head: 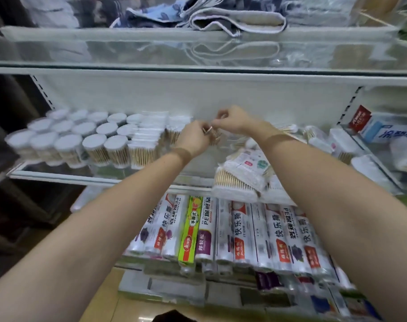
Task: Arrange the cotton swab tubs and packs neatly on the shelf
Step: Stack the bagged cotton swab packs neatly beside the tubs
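Mid-arranging: left hand (pixel 194 138) and right hand (pixel 232 119) both pinching a clear swab pack (pixel 217 137) above the shelf (pixel 105 180), beside the tub rows (pixel 65 138). Next: setting it upright alongside, loose packs (pixel 242 175) waiting.

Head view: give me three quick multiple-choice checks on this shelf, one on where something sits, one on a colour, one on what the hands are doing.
1. Where do the round swab tubs stand on the glass shelf?
A. left end
B. right end
C. on the shelf below

2. What colour is the one odd box among the white wrap rolls below?
A. black
B. green and yellow
C. pink

3. What are the left hand and right hand doing?
A. hanging idle
B. lying flat on the glass
C. both pinching a clear pack of swabs between them

Answers: 1 A, the tubs are grouped at the left; 2 B, its face is green and yellow; 3 C, both hands' fingers curl onto the pack.
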{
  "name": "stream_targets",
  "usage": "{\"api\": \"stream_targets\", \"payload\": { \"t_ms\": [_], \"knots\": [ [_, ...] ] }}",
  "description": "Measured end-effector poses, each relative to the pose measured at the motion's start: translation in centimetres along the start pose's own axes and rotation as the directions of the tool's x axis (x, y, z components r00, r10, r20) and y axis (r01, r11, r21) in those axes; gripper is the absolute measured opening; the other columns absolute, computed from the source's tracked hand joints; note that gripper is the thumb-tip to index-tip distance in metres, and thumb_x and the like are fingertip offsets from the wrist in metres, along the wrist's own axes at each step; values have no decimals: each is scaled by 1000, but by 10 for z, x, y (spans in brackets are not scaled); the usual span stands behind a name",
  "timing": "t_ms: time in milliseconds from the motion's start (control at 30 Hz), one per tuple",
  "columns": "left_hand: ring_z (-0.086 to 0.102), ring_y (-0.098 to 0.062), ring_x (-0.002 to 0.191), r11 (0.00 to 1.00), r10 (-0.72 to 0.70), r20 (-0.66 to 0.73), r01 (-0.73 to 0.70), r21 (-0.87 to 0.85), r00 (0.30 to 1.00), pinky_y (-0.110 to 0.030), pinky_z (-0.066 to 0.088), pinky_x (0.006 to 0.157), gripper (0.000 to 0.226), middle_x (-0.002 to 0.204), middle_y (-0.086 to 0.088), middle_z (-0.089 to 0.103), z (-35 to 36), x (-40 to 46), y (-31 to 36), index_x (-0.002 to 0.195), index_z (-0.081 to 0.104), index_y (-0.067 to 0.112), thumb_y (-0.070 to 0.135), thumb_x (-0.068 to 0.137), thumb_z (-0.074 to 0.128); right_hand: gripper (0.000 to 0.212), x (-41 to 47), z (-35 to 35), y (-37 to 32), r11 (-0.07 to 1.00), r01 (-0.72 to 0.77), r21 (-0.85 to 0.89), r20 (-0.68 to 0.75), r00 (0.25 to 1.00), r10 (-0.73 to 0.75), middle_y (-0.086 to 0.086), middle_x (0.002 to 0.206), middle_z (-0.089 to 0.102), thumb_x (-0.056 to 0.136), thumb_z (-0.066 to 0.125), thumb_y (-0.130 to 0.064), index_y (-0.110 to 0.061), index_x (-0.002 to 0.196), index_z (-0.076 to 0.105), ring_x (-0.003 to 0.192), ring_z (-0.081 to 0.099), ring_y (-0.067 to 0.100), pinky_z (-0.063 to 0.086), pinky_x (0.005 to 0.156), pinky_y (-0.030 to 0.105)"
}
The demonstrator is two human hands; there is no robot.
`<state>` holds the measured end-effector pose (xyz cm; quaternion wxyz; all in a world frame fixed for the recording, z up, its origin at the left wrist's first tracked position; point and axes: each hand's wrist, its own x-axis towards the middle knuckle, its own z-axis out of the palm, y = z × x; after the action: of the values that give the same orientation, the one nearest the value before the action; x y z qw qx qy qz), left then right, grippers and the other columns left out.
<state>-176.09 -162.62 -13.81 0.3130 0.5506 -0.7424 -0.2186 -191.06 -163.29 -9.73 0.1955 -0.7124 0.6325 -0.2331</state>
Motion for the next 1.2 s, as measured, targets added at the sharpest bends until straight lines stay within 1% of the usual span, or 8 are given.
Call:
{"api": "stream_targets", "payload": {
  "t_ms": [100,267,600,733,867,967,1033,1200],
  "knots": [
    [65,-25,74,975,-167,0,166,-148,986,-34,53,66,8,81,-11,70,-2,-4,-4,85,72,6,13,84,76,16,1,1,5,998,9,62,35,999,-11,5,93,68,88,69,-32,-17,93,73,84,59,19,47,79,31],
    [35,-7,39,905,-259,63,265,-334,964,-15,26,35,10,61,-3,45,-18,-17,-10,85,64,6,11,91,71,30,3,3,10,987,55,151,68,996,-66,10,107,69,86,78,-27,-10,110,70,95,62,20,47,85,29],
    [32,-17,44,896,-284,105,303,-324,953,-17,24,35,16,59,-4,42,-41,-37,-10,80,58,13,10,95,63,25,-5,18,-12,954,123,274,32,990,-137,2,80,60,84,80,-21,-6,99,67,72,52,12,40,56,10],
    [32,-17,43,856,-359,51,351,-379,932,-14,23,33,20,58,-5,42,-48,-39,-14,77,56,13,7,94,65,37,-8,26,-14,942,29,333,63,997,-52,4,86,63,83,80,-37,-9,100,64,67,53,12,44,55,22],
    [37,-19,45,887,-374,24,366,-281,927,-16,28,33,19,63,-6,47,-53,-39,-14,78,56,15,13,96,63,25,-12,29,-23,910,27,414,82,994,-67,6,74,60,87,78,-24,-14,80,55,65,56,15,52,55,23],
    [38,-18,46,904,-365,45,365,-224,930,-20,31,34,4,70,-7,51,-60,-41,-13,97,60,15,14,96,64,29,-15,30,-31,915,59,399,51,995,-86,8,67,57,87,78,-18,-14,76,51,55,52,12,48,47,19],
    [38,-17,45,906,-348,75,356,-230,935,-21,31,35,20,74,-7,52,-63,-41,-15,112,59,18,12,94,66,31,-16,28,-32,914,62,401,29,996,-80,8,64,55,86,78,-16,-13,73,50,53,49,13,44,46,22],
    [33,-13,36,888,-346,48,343,-306,937,-19,28,35,30,66,-5,52,-66,-40,-15,113,61,17,10,87,75,38,-19,24,-36,851,-19,524,-18,999,33,8,76,55,83,80,-12,-7,100,46,61,56,17,52,58,31]
  ]
}}
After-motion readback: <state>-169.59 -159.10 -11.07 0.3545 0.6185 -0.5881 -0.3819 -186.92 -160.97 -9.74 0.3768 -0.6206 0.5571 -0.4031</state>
